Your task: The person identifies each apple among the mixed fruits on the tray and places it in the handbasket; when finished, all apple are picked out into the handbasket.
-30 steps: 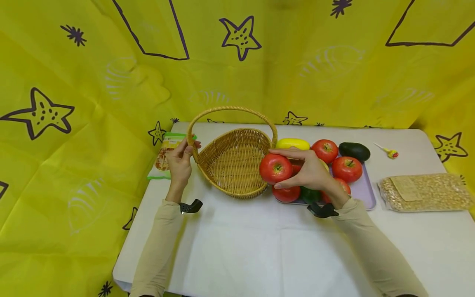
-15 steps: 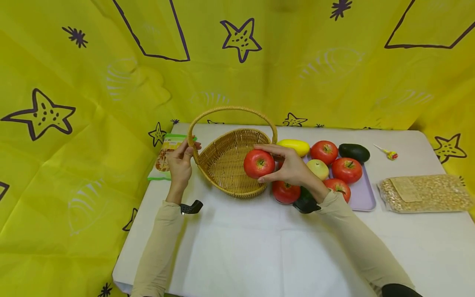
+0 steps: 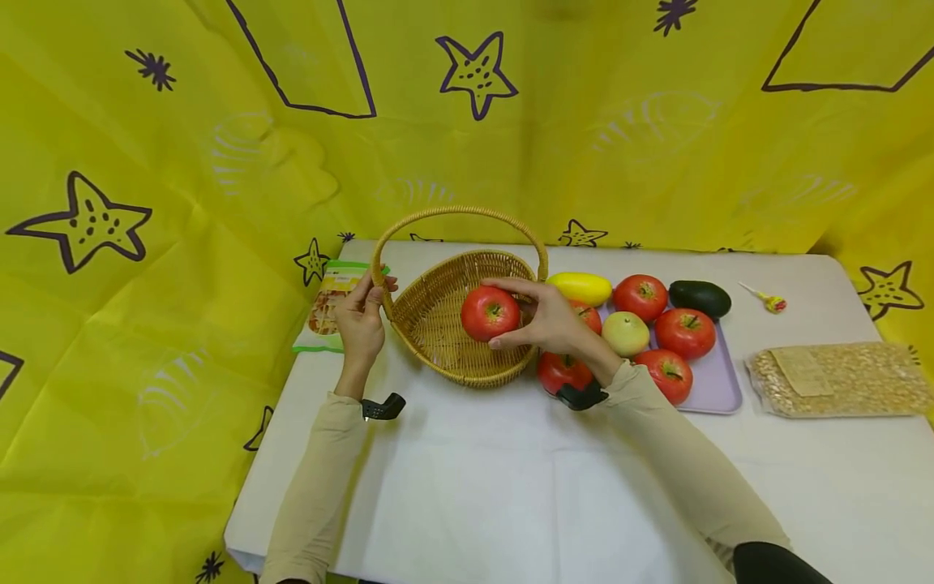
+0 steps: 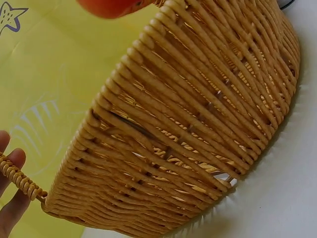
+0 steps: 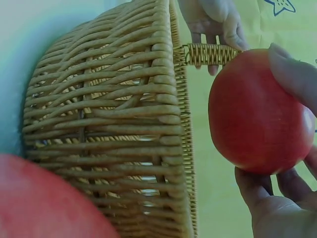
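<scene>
In the head view a wicker basket (image 3: 445, 345) with a tall hoop handle stands on the white table, and no item shows inside it. My left hand (image 3: 361, 324) pinches the handle's left side near its base, thumb in front. Fingers (image 4: 12, 208) and the wrapped handle also show in the left wrist view. A red apple (image 3: 487, 314) is held by my right hand (image 3: 547, 320) over the basket's opening. In the right wrist view the thumb lies on one side of the apple (image 5: 260, 111) and the fingers on the other, above the basket rim.
Right of the basket a lilac tray (image 3: 718, 381) bears several red apples (image 3: 686, 332), a pale green round fruit (image 3: 626, 334), a yellow fruit (image 3: 581, 288) and a dark green one (image 3: 700, 298). Beyond lie a lollipop (image 3: 769, 302) and a bag of grains (image 3: 839, 379). A snack packet (image 3: 328, 312) lies left.
My right hand has carried the apple leftward from beside the tray to over the basket. The pale green fruit on the tray has come into fuller view. My left hand stays on the handle.
</scene>
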Demonstrator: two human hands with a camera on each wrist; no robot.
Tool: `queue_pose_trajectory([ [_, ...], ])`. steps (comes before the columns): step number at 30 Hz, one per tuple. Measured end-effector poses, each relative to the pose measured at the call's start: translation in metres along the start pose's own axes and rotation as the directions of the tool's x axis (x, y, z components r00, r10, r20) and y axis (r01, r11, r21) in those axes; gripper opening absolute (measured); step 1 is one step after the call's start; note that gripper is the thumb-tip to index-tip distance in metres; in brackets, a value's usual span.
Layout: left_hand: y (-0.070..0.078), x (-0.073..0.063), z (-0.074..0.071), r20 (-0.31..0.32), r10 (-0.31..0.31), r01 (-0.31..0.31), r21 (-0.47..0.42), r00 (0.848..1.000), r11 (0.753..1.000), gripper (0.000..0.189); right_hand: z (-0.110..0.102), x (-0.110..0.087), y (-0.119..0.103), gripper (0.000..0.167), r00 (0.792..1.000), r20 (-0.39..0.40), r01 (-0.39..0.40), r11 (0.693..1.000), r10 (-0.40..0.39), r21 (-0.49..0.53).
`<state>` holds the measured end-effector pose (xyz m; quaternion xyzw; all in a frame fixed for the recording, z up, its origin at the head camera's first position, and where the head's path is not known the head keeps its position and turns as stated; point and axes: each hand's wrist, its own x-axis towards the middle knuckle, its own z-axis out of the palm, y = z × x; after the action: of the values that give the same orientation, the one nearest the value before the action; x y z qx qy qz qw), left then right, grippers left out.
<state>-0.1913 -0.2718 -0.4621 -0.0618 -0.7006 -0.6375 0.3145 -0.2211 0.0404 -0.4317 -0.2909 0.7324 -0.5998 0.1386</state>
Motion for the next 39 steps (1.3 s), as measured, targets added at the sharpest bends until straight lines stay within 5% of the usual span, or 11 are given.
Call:
queue_pose_trajectory([
  [4,0.0,0.0,0.002,-0.013,0.023,-0.023,0.02,1.0,1.0,0.034,0.003,0.011,0.002,0.087,1.0,0.005,-0.019,0.999,0.019,0.039],
  [13,0.001,0.0,0.003,-0.035,0.051,-0.049,0.056,0.998,0.997,0.035,0.01,0.039,-0.006,0.088,1.0,-0.001,-0.029,0.997,0.029,-0.066],
  [24,-0.002,-0.002,0.003,-0.027,0.075,-0.074,0.061,0.997,0.995,0.035,0.016,0.067,0.001,0.09,0.99,-0.046,-0.135,0.982,0.13,-0.133],
  [39,-0.001,-0.003,0.004,-0.034,0.07,-0.068,0.06,0.997,0.996,0.033,0.016,0.088,0.008,0.086,0.993,-0.04,-0.114,0.979,0.108,-0.167],
])
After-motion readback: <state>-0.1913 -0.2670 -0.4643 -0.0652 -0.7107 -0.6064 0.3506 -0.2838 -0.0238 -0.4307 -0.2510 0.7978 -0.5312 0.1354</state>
